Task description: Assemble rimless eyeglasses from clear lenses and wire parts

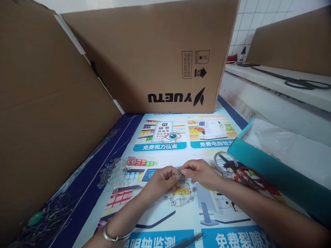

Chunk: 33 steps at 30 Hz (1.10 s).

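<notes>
My left hand [165,177] and my right hand [198,170] meet at the middle of the printed sheet, fingertips nearly touching. Both are closed in a pinch on a beaded wire piece [182,198]. Thin wire loops and clear round beads of it hang below the fingers, over the sheet. The exact spot they pinch is partly hidden by the fingers. A silver bangle [116,238] circles my left wrist. To the left lies a pile of clear beads [112,174]. Right of my right hand are red-handled scissors [249,177], with a round clear ring [225,162] around their blades.
Cardboard panels [144,58] stand behind and to the left. A teal box [274,172] with a white lining sits at the right. Loose wires [49,220] lie at the lower left. Black scissors [302,82] rest on the white ledge [271,81].
</notes>
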### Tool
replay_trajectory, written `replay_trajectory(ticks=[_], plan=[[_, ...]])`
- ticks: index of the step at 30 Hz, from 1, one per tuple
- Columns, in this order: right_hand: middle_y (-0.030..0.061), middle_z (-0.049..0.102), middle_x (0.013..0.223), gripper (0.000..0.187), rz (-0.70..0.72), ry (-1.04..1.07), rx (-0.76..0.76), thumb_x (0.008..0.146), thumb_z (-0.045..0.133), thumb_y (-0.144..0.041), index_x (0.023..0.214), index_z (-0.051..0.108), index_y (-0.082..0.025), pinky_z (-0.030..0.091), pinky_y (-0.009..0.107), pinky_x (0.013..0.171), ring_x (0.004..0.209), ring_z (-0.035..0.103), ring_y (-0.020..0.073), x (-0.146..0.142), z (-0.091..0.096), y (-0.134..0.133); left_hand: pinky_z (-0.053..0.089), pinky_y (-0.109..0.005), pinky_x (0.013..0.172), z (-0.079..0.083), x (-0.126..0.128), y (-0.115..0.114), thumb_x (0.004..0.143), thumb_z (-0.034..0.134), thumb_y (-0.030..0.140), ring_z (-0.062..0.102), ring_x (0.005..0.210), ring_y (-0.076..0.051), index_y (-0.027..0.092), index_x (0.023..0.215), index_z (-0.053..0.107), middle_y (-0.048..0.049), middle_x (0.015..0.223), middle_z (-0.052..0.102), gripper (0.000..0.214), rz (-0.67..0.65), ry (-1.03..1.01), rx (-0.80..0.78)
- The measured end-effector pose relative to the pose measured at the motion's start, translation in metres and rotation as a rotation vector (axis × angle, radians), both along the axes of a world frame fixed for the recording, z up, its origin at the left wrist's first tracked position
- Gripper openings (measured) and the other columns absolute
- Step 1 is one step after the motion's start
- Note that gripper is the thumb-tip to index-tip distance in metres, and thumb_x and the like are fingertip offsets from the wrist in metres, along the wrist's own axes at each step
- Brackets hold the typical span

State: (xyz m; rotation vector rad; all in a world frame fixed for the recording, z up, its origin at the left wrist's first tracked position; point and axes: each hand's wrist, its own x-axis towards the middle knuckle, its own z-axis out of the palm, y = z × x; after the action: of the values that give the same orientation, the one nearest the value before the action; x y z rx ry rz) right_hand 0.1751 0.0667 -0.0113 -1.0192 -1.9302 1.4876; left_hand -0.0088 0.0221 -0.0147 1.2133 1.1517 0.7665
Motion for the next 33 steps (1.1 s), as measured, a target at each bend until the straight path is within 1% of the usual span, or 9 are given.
replay_trajectory(ticks=[4, 9, 12, 17, 21, 24, 29, 31, 33], plan=[[-0.0038, 0.048, 0.056, 0.018, -0.022, -0.077, 0.059, 0.08, 0.052, -0.031, 0.073, 0.061, -0.016, 0.031, 0.019, 0.048, 0.053, 0.04, 0.0083, 0.001, 0.002, -0.001, 0.036, -0.018, 0.046, -0.001, 0.0, -0.001, 0.08, 0.055, 0.034, 0.048, 0.048, -0.007, 0.015, 0.075, 0.051, -0.0008, 0.065, 0.06, 0.02, 0.018, 0.013, 0.008], [-0.0033, 0.052, 0.06, 0.016, -0.052, -0.142, 0.178, 0.08, 0.051, -0.026, 0.07, 0.059, -0.017, 0.032, 0.02, 0.052, 0.057, 0.043, 0.0087, -0.001, 0.005, -0.004, 0.033, -0.018, 0.044, -0.004, 0.001, -0.001, 0.082, 0.051, 0.035, 0.045, 0.045, -0.007, 0.015, 0.076, 0.053, 0.0013, 0.057, 0.056, 0.02, 0.007, 0.075, 0.054], [-0.0028, 0.055, 0.062, 0.016, -0.055, -0.203, 0.274, 0.081, 0.05, -0.024, 0.07, 0.059, -0.017, 0.033, 0.02, 0.053, 0.059, 0.046, 0.0094, -0.002, 0.005, -0.006, 0.032, -0.018, 0.044, -0.004, 0.003, -0.002, 0.082, 0.049, 0.031, 0.044, 0.044, -0.007, 0.016, 0.077, 0.056, 0.0031, 0.053, 0.052, 0.017, -0.006, 0.155, 0.121], [-0.0006, 0.059, 0.071, 0.012, -0.078, -0.25, 0.494, 0.08, 0.05, -0.018, 0.071, 0.058, -0.018, 0.035, 0.021, 0.061, 0.067, 0.051, 0.0112, -0.004, 0.0, -0.011, 0.033, -0.018, 0.048, -0.002, 0.006, -0.003, 0.081, 0.047, 0.021, 0.041, 0.049, -0.007, 0.016, 0.076, 0.06, 0.0044, 0.055, 0.049, 0.015, -0.042, 0.264, 0.246], [0.0008, 0.059, 0.073, 0.012, -0.076, -0.268, 0.575, 0.081, 0.048, -0.016, 0.072, 0.057, -0.017, 0.036, 0.023, 0.064, 0.071, 0.052, 0.0123, -0.006, -0.003, -0.014, 0.033, -0.019, 0.052, -0.004, 0.008, -0.004, 0.079, 0.045, 0.016, 0.043, 0.055, -0.009, 0.016, 0.075, 0.061, 0.0033, 0.06, 0.053, 0.016, -0.057, 0.333, 0.305], [0.0007, 0.06, 0.073, 0.012, -0.071, -0.256, 0.524, 0.081, 0.049, -0.018, 0.073, 0.058, -0.017, 0.036, 0.023, 0.065, 0.072, 0.053, 0.0127, -0.006, -0.001, -0.013, 0.033, -0.019, 0.051, -0.005, 0.009, -0.005, 0.079, 0.046, 0.018, 0.043, 0.054, -0.008, 0.016, 0.071, 0.058, 0.0034, 0.059, 0.052, 0.014, -0.04, 0.32, 0.291], [-0.0016, 0.056, 0.068, 0.018, -0.079, -0.057, 0.252, 0.086, 0.044, -0.024, 0.074, 0.056, -0.018, 0.037, 0.02, 0.06, 0.066, 0.05, 0.0105, -0.002, 0.003, -0.008, 0.034, -0.018, 0.044, -0.008, 0.008, -0.003, 0.082, 0.049, 0.029, 0.044, 0.047, -0.008, 0.016, 0.072, 0.052, 0.0022, 0.058, 0.054, 0.016, 0.028, 0.129, 0.139], [-0.0023, 0.053, 0.066, 0.02, -0.099, -0.003, 0.216, 0.086, 0.043, -0.026, 0.073, 0.055, -0.017, 0.037, 0.02, 0.06, 0.064, 0.048, 0.0101, -0.001, 0.004, -0.006, 0.035, -0.018, 0.042, -0.01, 0.006, -0.001, 0.082, 0.05, 0.032, 0.044, 0.045, -0.007, 0.016, 0.074, 0.052, 0.0011, 0.059, 0.056, 0.018, 0.061, 0.056, 0.099], [-0.0026, 0.052, 0.066, 0.019, -0.1, 0.006, 0.213, 0.085, 0.044, -0.027, 0.073, 0.056, -0.017, 0.037, 0.02, 0.059, 0.064, 0.047, 0.01, -0.001, 0.003, -0.006, 0.036, -0.018, 0.042, -0.01, 0.005, 0.0, 0.082, 0.051, 0.034, 0.045, 0.045, -0.007, 0.016, 0.075, 0.052, 0.0003, 0.06, 0.057, 0.019, 0.077, 0.003, 0.079]])
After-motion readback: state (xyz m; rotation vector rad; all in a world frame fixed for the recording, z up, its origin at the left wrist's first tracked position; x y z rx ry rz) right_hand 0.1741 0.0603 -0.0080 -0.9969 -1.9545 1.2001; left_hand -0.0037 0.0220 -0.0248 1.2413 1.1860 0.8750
